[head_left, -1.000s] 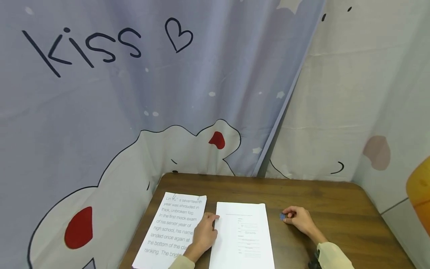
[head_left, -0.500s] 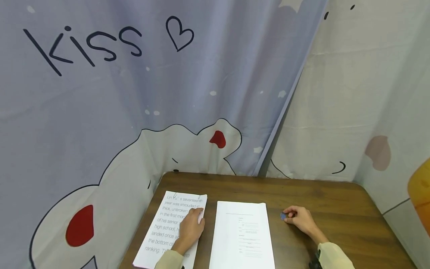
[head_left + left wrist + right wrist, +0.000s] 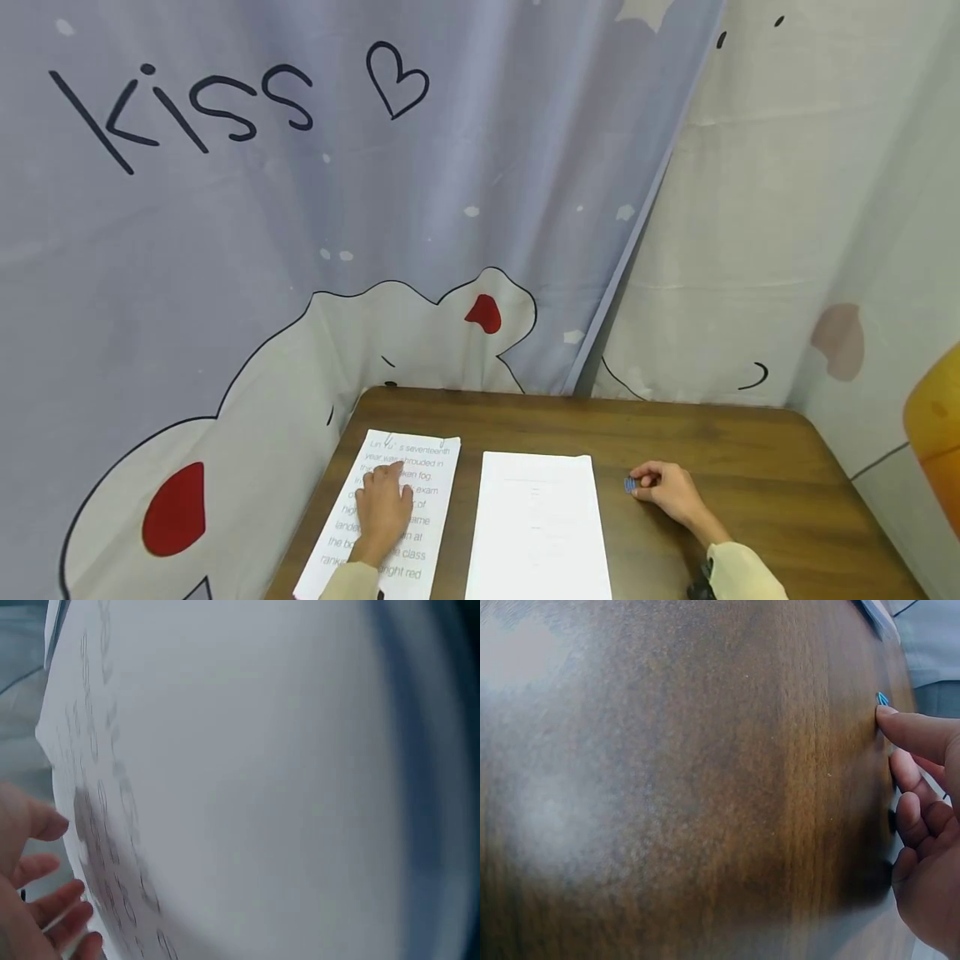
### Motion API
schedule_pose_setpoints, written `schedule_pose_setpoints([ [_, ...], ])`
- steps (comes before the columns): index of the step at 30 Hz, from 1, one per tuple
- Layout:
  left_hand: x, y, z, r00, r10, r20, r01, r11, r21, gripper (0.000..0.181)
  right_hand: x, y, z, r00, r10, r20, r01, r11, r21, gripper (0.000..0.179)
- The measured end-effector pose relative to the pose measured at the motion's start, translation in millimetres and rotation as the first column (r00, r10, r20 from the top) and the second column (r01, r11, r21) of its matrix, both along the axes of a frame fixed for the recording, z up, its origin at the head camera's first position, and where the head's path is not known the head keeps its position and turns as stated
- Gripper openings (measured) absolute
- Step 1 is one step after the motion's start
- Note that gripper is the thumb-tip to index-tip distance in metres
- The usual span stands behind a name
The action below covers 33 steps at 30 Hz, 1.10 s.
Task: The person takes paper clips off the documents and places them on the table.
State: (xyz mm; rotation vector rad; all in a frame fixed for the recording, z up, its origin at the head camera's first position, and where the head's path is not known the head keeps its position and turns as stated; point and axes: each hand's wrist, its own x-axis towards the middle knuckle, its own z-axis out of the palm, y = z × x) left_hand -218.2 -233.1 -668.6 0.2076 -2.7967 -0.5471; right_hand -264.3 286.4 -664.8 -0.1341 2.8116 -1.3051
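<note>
My left hand (image 3: 383, 509) is over the left stack of large-print sheets (image 3: 411, 567), covering part of its text. In the left wrist view, its loosely bent fingers (image 3: 69, 924) hold nothing and cast a shadow on the paper (image 3: 247, 750); whether they touch it I cannot tell. On the right, my right hand (image 3: 670, 492) rests at the tabletop. Its thumb and fingertips pinch a small blue paper clip (image 3: 629, 484), seen in the right wrist view as thin blue loops (image 3: 883, 698). The other fingers are curled below the thumb.
A second white sheet (image 3: 536, 533) with faint small print lies between the hands. All of it sits on a brown wooden table (image 3: 712, 433). Printed curtains (image 3: 420, 192) hang behind the table's far edge and along its right side.
My left hand has moved left, from the gap between the papers onto the large-print stack. My right hand stays in place with the paper clip. The papers have not shifted.
</note>
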Motion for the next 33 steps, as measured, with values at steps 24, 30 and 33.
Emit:
schedule_pose_setpoints([
  [24,1.8,-42.6,19.1,0.976,0.109,0.189,-0.106,0.994,-0.024,0.062,-0.5,1,-4.1,1.0,-0.015,0.004,0.015,1.0,0.007,0.024],
  [30,-2.0,-46.8,23.6,0.954,0.157,0.253,-0.163,0.987,0.003,0.081,-0.5,1,-4.8,1.0,-0.016,-0.001,0.016,1.0,0.008,0.024],
  [33,-4.7,-47.5,23.3,0.95,0.173,0.259,-0.183,0.983,0.016,0.087,-0.3,0,-4.6,1.0,-0.018,0.0,0.018,1.0,0.003,0.024],
])
